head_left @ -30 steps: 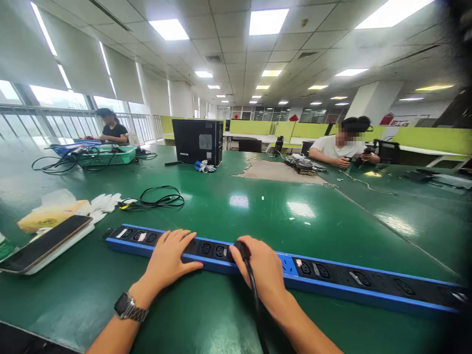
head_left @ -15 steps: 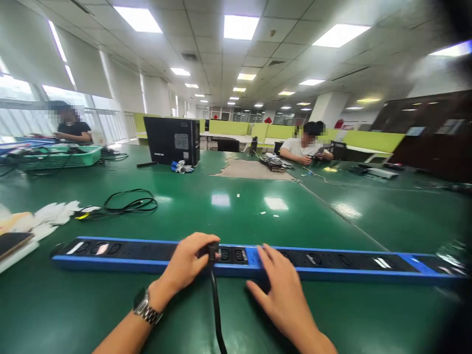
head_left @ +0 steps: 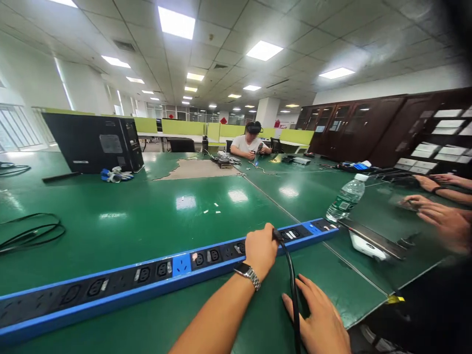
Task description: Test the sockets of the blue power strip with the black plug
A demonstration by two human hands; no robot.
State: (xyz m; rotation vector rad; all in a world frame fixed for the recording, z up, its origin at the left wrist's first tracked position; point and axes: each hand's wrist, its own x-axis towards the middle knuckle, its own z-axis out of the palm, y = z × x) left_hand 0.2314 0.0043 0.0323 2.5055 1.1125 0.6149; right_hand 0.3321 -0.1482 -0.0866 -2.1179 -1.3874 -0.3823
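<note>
A long blue and black power strip [head_left: 181, 264] lies slantwise across the green table, its sockets facing up. My left hand [head_left: 261, 250], with a watch on its wrist, is closed around the black plug [head_left: 276, 235] of a power cord, over the right part of the strip. Whether the plug sits in a socket is hidden by my fingers. From it the thick black cord [head_left: 292, 275] runs down toward me. Lower right, my right hand [head_left: 321, 317] is open, thumb and fingers apart, with the cord passing between them; it does not grip the cord.
Beyond the strip's right end stand a water bottle [head_left: 347, 197] and a phone-like white device [head_left: 368, 247]. Another person's hands [head_left: 438, 214] work at the right edge. A black computer case [head_left: 94, 145], gloves [head_left: 116, 174] and a coiled cable [head_left: 33, 231] lie leftward. A person [head_left: 250, 142] sits opposite.
The view has swung right. My left hand has moved the plug rightward along the strip. My right hand has come off the strip and back toward me, beside the cord.
</note>
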